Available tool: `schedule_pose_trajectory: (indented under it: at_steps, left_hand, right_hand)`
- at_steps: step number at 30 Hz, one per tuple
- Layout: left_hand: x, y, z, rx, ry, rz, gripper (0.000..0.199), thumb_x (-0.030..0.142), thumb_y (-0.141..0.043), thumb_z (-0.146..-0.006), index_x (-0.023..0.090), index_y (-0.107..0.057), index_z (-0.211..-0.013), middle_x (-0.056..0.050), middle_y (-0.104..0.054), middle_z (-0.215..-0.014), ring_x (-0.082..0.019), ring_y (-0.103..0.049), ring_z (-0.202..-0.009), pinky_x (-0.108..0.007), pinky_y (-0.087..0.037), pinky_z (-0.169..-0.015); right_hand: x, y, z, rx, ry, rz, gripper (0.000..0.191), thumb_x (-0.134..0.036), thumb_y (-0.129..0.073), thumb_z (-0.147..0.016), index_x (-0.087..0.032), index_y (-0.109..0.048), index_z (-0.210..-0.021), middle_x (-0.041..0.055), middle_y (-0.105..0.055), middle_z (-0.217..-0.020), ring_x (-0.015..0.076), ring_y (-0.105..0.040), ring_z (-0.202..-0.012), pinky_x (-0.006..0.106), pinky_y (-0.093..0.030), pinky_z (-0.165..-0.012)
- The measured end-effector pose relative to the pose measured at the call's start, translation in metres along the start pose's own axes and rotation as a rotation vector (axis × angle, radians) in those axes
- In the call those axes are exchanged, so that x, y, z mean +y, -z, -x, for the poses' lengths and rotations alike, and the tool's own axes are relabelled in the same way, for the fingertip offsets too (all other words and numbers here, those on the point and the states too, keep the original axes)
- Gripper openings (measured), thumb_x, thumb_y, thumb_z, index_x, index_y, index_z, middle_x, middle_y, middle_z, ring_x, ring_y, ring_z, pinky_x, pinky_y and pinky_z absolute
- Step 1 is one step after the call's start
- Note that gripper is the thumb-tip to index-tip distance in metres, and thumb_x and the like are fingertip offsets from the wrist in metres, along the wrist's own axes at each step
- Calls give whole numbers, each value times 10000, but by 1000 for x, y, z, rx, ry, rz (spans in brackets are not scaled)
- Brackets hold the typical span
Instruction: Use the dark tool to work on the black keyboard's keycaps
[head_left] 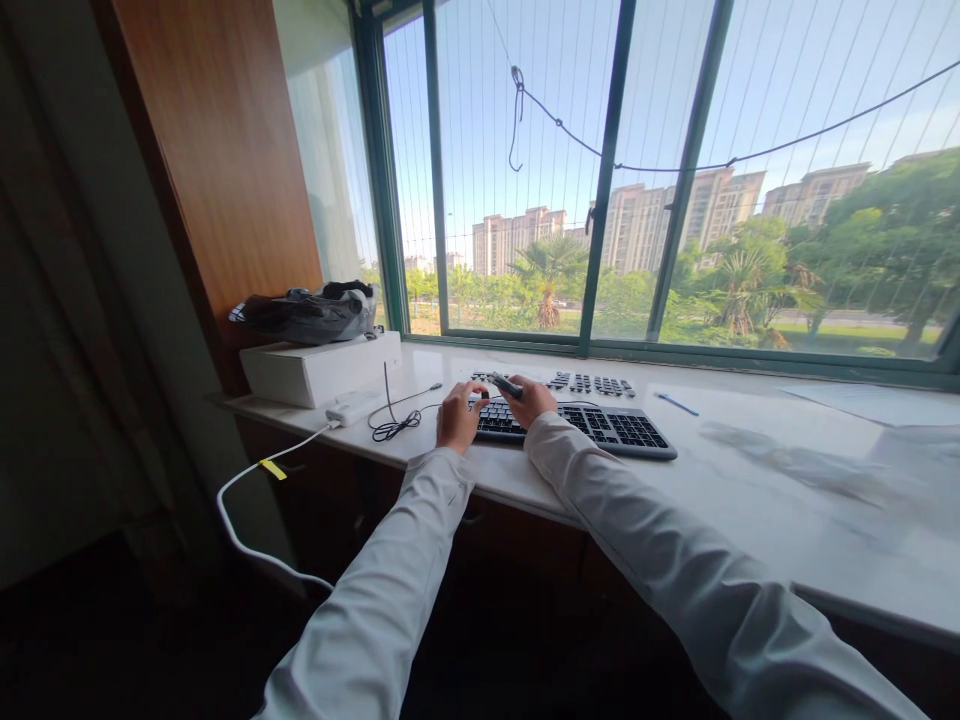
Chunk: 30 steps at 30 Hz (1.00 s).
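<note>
Two arms in pale sleeves reach forward over the white worktop. Left hand rests on the left end of the black keyboard, fingers curled down onto the keys, grip closed on nothing I can make out. Right hand grips a small dark tool just above the keyboard's left part. Loose keycaps lie in a row just behind the keyboard. Left of the hands: coiled black cable, white adapter with white cord, white box with dark bag on top. Window behind.
</note>
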<state>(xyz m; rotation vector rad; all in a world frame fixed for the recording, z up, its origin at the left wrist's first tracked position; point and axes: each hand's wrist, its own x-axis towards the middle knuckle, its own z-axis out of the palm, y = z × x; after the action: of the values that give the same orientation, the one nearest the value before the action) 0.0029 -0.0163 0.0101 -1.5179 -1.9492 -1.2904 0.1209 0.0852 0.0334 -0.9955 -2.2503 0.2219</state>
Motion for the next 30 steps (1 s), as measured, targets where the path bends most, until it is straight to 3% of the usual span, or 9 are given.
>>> schedule_pose_trajectory:
  at_steps: [3, 7, 13, 17, 20, 24, 30]
  left_hand:
    - [0, -1, 0, -2, 7, -15, 162, 264, -543, -849, 237, -602, -998, -29, -639, -1035, -178, -577, -965, -286, -429, -854]
    - [2, -1, -1, -17, 12, -25, 189, 276, -519, -863, 255, -606, -1029, -21, -643, -1053, -176, -580, -964, -279, -431, -849]
    - [9, 3, 0, -11, 56, -67, 209, 319, -526, -854, 273, -638, -1025, -12, -665, -1066, -192, -587, -987, -289, -430, -872]
    - [12, 5, 1, -8, 34, -104, 216, 376, -521, -855, 288, -641, -1012, 6, -686, -1029, -192, -614, -941, -277, -442, -831]
    - [12, 8, -3, -25, -40, -153, 222, 408, -524, -850, 299, -639, -1005, 18, -694, -1005, -191, -628, -910, -270, -444, -808]
    - [14, 14, -24, -61, -100, -235, 231, 422, -549, -831, 301, -641, -1004, 24, -701, -975, -198, -639, -863, -275, -453, -776]
    - [14, 7, -80, -91, -203, -348, 211, 423, -599, -794, 300, -659, -954, 21, -689, -999, -210, -617, -914, -306, -443, -826]
  right_hand:
    - [11, 26, 0, -26, 56, 132, 347, -483, -468, -842, -306, -598, -1109, 50, -687, -929, 224, -611, -853, 281, -381, -673]
    - [42, 72, 11, -74, 162, 404, 316, -351, -489, -825, -300, -590, -1120, 68, -681, -872, 237, -616, -789, 309, -375, -686]
    - [104, 118, 59, -208, 261, 574, 290, -361, -472, -826, -268, -598, -1069, 67, -679, -779, 237, -633, -742, 310, -361, -662]
    - [135, 122, 87, -173, 213, 553, 279, -421, -405, -868, -286, -613, -997, 53, -697, -807, 212, -636, -690, 290, -343, -613]
    - [146, 121, 91, -146, 129, 511, 244, -384, -452, -830, -328, -620, -998, 24, -702, -788, 206, -631, -661, 284, -332, -593]
    - [145, 121, 89, -122, 120, 438, 266, -342, -484, -794, -336, -625, -1020, 28, -695, -752, 217, -631, -667, 290, -326, -591]
    - [131, 119, 98, -255, 213, 347, 246, -396, -431, -840, -318, -637, -950, 54, -676, -706, 219, -627, -644, 308, -326, -595]
